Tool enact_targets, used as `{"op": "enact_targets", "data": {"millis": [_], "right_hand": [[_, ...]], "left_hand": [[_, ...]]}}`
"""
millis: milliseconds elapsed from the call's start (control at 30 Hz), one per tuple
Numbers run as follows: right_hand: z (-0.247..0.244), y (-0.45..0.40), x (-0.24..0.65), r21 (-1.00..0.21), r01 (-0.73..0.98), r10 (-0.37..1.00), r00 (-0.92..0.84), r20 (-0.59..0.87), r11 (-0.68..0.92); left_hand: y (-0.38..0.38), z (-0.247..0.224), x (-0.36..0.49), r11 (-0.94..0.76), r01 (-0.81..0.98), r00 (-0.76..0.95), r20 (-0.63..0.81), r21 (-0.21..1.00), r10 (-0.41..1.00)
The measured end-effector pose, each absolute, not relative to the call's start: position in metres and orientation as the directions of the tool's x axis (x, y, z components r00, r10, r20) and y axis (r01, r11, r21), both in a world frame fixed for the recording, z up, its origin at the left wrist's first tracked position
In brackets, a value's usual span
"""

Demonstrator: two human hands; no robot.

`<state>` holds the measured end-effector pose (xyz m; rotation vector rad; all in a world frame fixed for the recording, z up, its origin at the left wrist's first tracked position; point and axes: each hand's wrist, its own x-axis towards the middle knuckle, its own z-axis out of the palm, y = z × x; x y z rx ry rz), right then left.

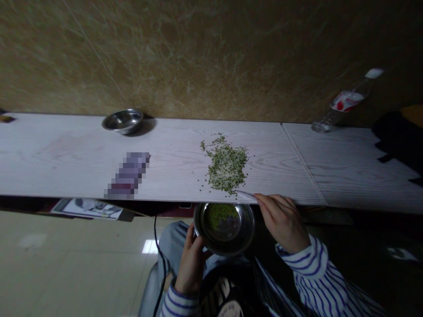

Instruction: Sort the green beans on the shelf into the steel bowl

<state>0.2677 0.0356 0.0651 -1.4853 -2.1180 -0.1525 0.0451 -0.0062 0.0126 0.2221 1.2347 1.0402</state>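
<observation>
Grips metal bowl at its eight o'clock rim with left hand; pinches thin tool (kind unclear) in right hand, at six o'clock edge of green beans scattered on table.

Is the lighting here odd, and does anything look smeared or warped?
In the head view: light is dim, the lower right nearly black; the bowl on the table casts a shadow to its right; glare brightens the floor; a blocky patch hides detail; small beans blur together where crowded; the bottle leans, perhaps through lens distortion.
</observation>
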Motion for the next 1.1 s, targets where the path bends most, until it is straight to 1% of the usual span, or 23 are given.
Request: {"op": "enact_targets", "data": {"millis": [167, 467, 733, 900, 1100], "right_hand": [[0.064, 0.033, 0.266, -0.228, 0.89, 0.841, -0.25, 0.481, 0.395], [0.068, 0.027, 0.273, -0.22, 0.894, 0.831, -0.239, 0.503, 0.39], [0.068, 0.029, 0.28, -0.212, 0.904, 0.83, -0.221, 0.512, 0.371], [0.064, 0.032, 0.276, -0.223, 0.893, 0.843, -0.25, 0.477, 0.391], [0.067, 0.028, 0.272, -0.24, 0.878, 0.838, -0.267, 0.475, 0.415]], "left_hand": [[-0.007, 0.012, 0.043, 0.546, -0.503, -0.039, -0.648, 0.67, 0.76], [-0.007, 0.008, 0.042, 0.531, -0.538, -0.037, -0.648, 0.655, 0.761], [-0.007, 0.009, 0.044, 0.541, -0.526, -0.024, -0.647, 0.656, 0.762], [-0.008, 0.011, 0.045, 0.546, -0.509, -0.035, -0.651, 0.665, 0.759], [-0.008, 0.011, 0.046, 0.538, -0.515, -0.019, -0.636, 0.668, 0.771]]}}
